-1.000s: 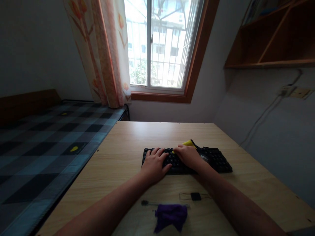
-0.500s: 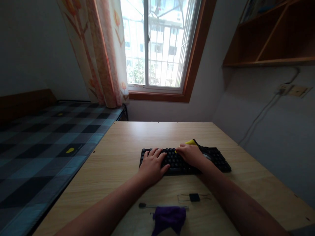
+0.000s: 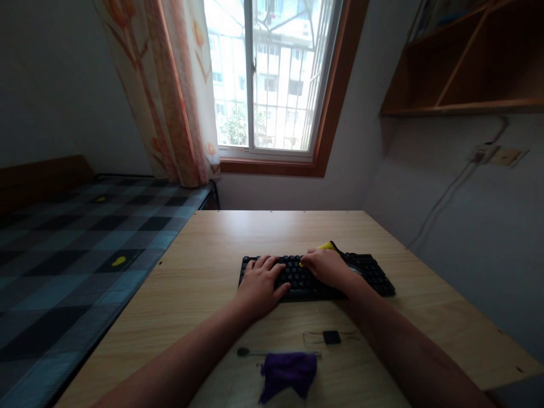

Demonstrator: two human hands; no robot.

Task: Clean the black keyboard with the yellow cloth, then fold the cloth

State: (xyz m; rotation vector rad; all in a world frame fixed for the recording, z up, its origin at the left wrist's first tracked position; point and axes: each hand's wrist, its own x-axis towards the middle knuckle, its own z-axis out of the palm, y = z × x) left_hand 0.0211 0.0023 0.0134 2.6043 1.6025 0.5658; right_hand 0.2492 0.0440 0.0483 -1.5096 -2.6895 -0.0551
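left hand point(image 3: 260, 286) flat on the keyboard point(image 3: 374, 272) on the desk point(image 3: 204, 266), grip open, holding nothing. right hand point(image 3: 329, 269) grip is closed round a yellow tool point(image 3: 326, 246) over the middle keys. prob abt halfway, right side still to do imo.

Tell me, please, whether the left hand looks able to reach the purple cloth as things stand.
Probably yes. The left hand lies open on the keyboard, holding nothing, and the purple cloth sits nearer the body on the desk, between the forearms; only a slim tool lies beside it.
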